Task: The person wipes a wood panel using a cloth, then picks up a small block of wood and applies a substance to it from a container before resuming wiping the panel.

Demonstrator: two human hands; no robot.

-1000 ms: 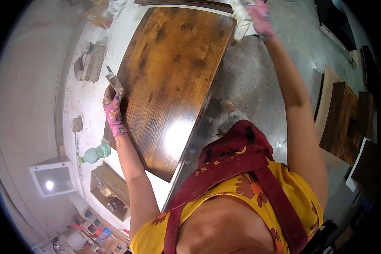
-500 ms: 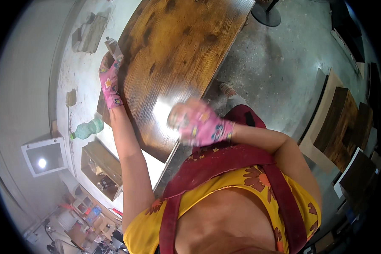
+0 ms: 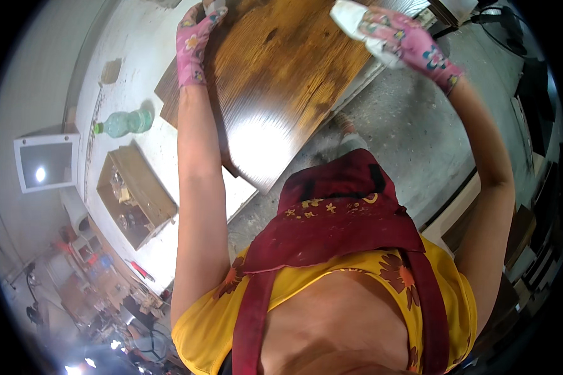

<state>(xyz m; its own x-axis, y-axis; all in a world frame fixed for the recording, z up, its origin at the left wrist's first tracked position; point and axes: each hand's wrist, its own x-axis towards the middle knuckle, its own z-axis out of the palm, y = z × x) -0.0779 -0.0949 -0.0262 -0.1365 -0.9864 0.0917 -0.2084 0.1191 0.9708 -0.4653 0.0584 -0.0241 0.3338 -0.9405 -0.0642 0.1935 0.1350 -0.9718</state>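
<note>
A brown wood-grain panel (image 3: 281, 81) with a glossy top lies on a white work table. My left hand (image 3: 194, 50), in a pink floral glove with bare fingertips, is at the panel's left edge. Its fingers are bent near the upper rim of the picture, around a small pale thing (image 3: 216, 7) that is too cut off to name. Over the panel's far right edge is my right hand (image 3: 413, 47), gloved alike. It is closed on a white cloth (image 3: 350, 17), part of which hangs out below the palm.
Left of my left forearm, a green plastic bottle (image 3: 126, 123) lies on the white table (image 3: 162, 140). Nearer stands an open wooden box (image 3: 147, 194) with small items, and a red-handled tool (image 3: 141, 270). A white-framed square (image 3: 47, 162) is beyond. Boards (image 3: 519, 244) lean at the right.
My right hand has swept from the panel's near end to its far right side with the cloth. The view has shifted, and my left hand now appears higher in it.
</note>
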